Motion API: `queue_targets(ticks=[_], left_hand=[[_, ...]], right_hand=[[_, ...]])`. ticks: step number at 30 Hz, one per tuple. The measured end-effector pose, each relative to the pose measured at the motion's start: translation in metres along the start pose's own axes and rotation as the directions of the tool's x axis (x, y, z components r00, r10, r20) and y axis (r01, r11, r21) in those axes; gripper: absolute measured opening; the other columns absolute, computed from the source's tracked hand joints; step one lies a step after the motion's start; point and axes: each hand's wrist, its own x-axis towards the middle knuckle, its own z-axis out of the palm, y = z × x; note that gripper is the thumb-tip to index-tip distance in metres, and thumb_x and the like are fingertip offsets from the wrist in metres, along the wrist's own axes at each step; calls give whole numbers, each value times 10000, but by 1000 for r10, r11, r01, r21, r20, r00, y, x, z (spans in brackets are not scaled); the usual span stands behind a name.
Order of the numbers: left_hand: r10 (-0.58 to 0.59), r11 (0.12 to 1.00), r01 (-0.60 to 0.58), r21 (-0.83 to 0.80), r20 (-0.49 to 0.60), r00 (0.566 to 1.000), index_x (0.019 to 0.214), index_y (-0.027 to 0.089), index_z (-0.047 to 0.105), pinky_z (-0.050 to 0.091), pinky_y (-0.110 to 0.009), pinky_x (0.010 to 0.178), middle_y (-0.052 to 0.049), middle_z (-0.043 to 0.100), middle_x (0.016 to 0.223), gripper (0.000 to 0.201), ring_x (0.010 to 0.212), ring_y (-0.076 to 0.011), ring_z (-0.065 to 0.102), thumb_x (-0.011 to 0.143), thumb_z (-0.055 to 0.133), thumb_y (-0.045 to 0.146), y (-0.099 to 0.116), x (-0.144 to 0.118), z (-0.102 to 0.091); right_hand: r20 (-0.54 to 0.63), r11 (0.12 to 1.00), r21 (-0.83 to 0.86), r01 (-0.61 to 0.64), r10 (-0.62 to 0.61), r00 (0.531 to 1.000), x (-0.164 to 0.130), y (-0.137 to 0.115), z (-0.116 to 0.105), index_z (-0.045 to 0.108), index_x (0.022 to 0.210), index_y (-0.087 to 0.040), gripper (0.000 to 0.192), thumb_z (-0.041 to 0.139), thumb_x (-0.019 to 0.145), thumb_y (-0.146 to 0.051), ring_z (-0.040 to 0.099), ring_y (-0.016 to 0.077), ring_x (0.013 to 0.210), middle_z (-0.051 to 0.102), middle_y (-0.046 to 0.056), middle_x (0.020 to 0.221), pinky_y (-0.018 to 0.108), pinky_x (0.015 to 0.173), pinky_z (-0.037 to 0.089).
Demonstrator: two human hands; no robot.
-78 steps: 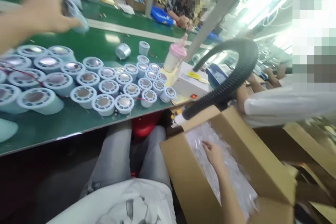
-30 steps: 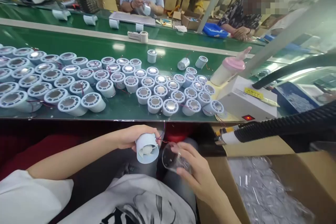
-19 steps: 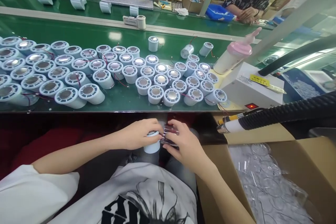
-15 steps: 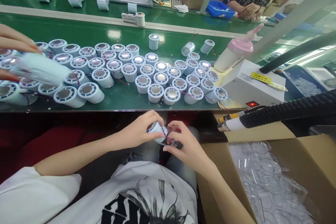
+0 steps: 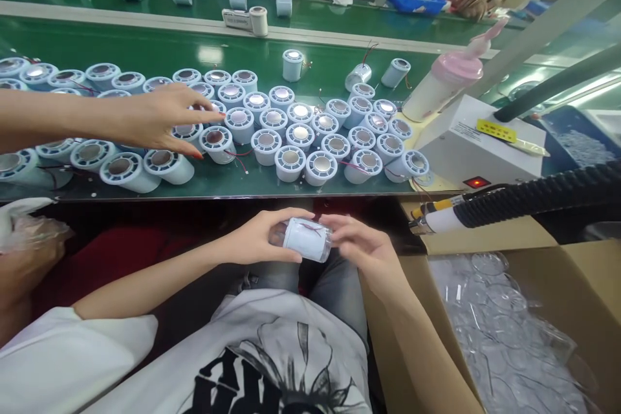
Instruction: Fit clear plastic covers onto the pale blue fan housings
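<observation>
My left hand (image 5: 264, 237) is closed around a light-blue plastic cylinder (image 5: 305, 238) above my lap. A thin dark red wire lies along the cylinder's side. A clear plastic cup (image 5: 328, 246) sits over its right end, lying sideways. At that end is my right hand (image 5: 363, 247), fingers loosely curled and apart, the fingertips at the cup's rim; whether they press on it I cannot tell. Many more light-blue cylinders (image 5: 321, 167) with round metallic centres and thin wires stand on the green bench (image 5: 233, 189) ahead.
Another person's hand (image 5: 160, 119) reaches over the cylinders from the left. A gloved hand (image 5: 33, 233) is below it. At right stand a white box (image 5: 490, 142) with a red light, a black hose (image 5: 524, 197), a pink-topped bottle (image 5: 444, 87), and a carton (image 5: 582, 310) of clear cups.
The cylinder in my left hand has turned sideways, its right end now inside the clear cup. My right fingers have loosened. The other person's hand has moved right and released a cylinder.
</observation>
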Motion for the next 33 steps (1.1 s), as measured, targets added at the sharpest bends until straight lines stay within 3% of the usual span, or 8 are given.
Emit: queue_targets(ticks=[3,5,11,13,23,33], left_hand=[[-82,989,80,-126,-13,997,1336,230,452,565,-303,693,-107,608,1174,676,910,-206,635,731,740,323,2,-2,1],[-84,989,85,-117,7,996,1360,249,435,555,-265,612,-104,614,1162,686,856,-193,638,745,728,333,3,-3,0],[90,990,-92,104,19,996,1380,270,451,485,-350,959,-102,520,1369,737,1163,-254,565,713,764,288,11,-8,-4],[127,983,-130,130,30,991,1380,267,453,454,-373,1005,-105,510,1383,732,1215,-264,532,717,761,286,13,-9,-4],[241,938,-257,232,97,966,1371,284,466,430,-368,1031,-99,472,1417,690,1289,-269,461,738,742,258,15,-14,-7],[237,937,-251,241,86,968,1378,286,459,456,-400,1002,-112,465,1425,698,1302,-301,445,737,737,267,14,-17,-6]], right_hand=[[111,914,-334,230,-204,973,-6,-1,-1,679,1067,-271,346,769,732,-258,546,271,1200,587,78,1299,439,1013,459],[128,856,-432,285,-254,959,-9,0,0,652,1100,-266,345,738,768,-231,547,266,1205,579,84,1312,440,1033,446],[96,965,-222,136,-117,988,-11,-2,1,591,1110,-242,381,752,769,-295,563,265,1182,611,93,1243,412,961,523],[100,983,-159,90,-75,992,-11,-5,2,582,1102,-244,381,756,767,-297,579,256,1155,614,84,1225,406,952,531],[145,992,20,-124,119,982,-12,-11,4,529,1113,-241,377,705,802,-362,616,182,944,641,53,1042,294,772,552],[125,924,204,-324,303,945,-8,-8,13,521,989,-220,392,691,753,-484,622,139,674,639,3,818,265,601,565]])
